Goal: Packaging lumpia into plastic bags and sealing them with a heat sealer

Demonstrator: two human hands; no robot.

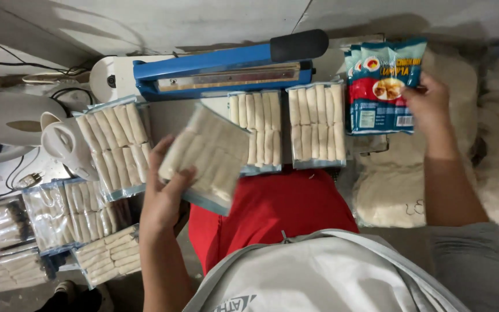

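My left hand (166,193) grips a clear pack of pale spring rolls (208,156) by its left end and holds it tilted above my lap. My right hand (429,103) is up at the right and pinches the right edge of a stack of printed blue and red bags (379,84). Two more packs of rolls (256,132) (316,124) lie side by side in front of a blue impulse sealer (226,65), whose arm is down.
Another pack of rolls (114,144) rests at the left, with several packs (64,231) piled lower left. A white jug (64,141) and cables sit at the far left. White sacks (394,193) lie to the right. Red cloth (272,214) covers my lap.
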